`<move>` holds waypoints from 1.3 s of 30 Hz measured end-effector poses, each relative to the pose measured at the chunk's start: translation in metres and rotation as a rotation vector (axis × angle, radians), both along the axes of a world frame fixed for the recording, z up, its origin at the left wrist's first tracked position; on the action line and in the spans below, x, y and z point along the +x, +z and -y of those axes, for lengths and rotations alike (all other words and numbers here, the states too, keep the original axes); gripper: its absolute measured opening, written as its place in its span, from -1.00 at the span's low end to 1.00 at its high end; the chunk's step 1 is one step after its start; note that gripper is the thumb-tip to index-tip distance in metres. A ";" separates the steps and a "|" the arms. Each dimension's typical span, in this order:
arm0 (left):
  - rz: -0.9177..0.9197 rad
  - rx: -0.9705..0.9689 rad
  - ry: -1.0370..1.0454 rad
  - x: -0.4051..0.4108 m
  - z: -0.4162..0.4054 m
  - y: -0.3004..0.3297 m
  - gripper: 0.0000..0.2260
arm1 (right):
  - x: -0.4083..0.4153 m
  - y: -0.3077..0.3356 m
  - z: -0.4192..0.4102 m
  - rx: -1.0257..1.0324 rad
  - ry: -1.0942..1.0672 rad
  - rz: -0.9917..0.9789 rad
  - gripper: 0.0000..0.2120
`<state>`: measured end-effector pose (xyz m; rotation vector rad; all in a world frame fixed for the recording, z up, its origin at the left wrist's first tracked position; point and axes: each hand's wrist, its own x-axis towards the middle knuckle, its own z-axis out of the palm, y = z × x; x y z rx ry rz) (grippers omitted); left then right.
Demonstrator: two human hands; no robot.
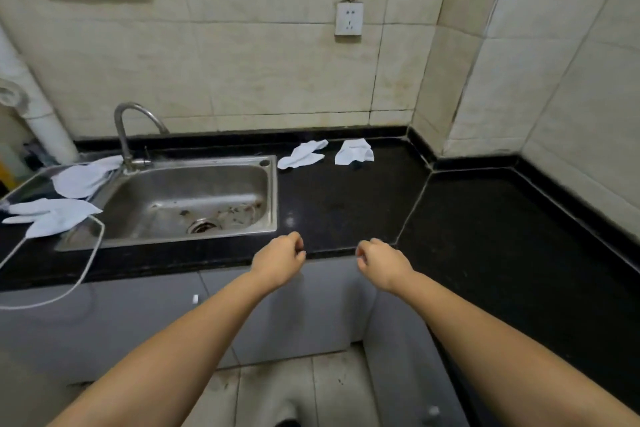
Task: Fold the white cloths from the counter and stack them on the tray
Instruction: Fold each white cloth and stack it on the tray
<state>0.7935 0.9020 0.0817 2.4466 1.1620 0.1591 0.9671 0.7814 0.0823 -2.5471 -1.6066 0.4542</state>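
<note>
Head view, looking down at black worktop (346,204) with steel sink (187,198) set in at left. Left hand (277,262) and right hand (382,263) out over front edge of worktop, apart, backs up, both bare. Fingers (297,242) of left hand curled loosely inward, holding nothing. Fingers of right hand curled likewise, empty. Neither hand touching cloth.

Four white cloths, all unfolded and rumpled. Two at back of worktop near wall: cloth A (303,154) just right of sink's far corner, cloth B (355,152) beside it, further right, apart from it. Two left of sink: cloth C (85,177) draped over sink's left rim by tap (130,128), cloth D (52,215) nearer, lying partly on rim, partly on worktop. White cable (88,263) looping from under cloth D down over cabinet front. Wall socket (349,18) on tiled wall above. Tray not in view.
</note>
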 end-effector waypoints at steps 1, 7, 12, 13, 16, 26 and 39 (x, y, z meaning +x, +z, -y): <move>-0.003 -0.009 -0.006 0.013 -0.022 -0.006 -0.82 | 0.010 -0.006 -0.021 -0.004 0.003 0.002 -0.74; -0.048 -0.051 -0.056 0.099 -0.168 -0.039 -0.82 | 0.086 -0.031 -0.164 -0.010 -0.027 -0.024 -0.77; -0.076 -0.009 -0.052 0.159 -0.293 -0.058 -0.82 | 0.146 -0.046 -0.294 -0.044 -0.042 -0.058 -0.76; -0.085 0.019 -0.058 0.169 -0.315 -0.063 -0.80 | 0.156 -0.051 -0.319 -0.044 -0.034 -0.054 -0.76; -0.140 0.110 -0.089 0.192 -0.365 -0.084 -0.73 | 0.179 -0.069 -0.383 0.013 -0.006 -0.007 -0.75; -0.193 0.221 -0.107 0.215 -0.425 -0.131 -0.78 | 0.199 -0.128 -0.476 0.100 0.090 0.204 -0.74; 0.547 -0.261 -0.093 0.245 -0.403 -0.008 -0.89 | 0.245 0.006 -0.368 0.541 -0.207 -0.499 -0.87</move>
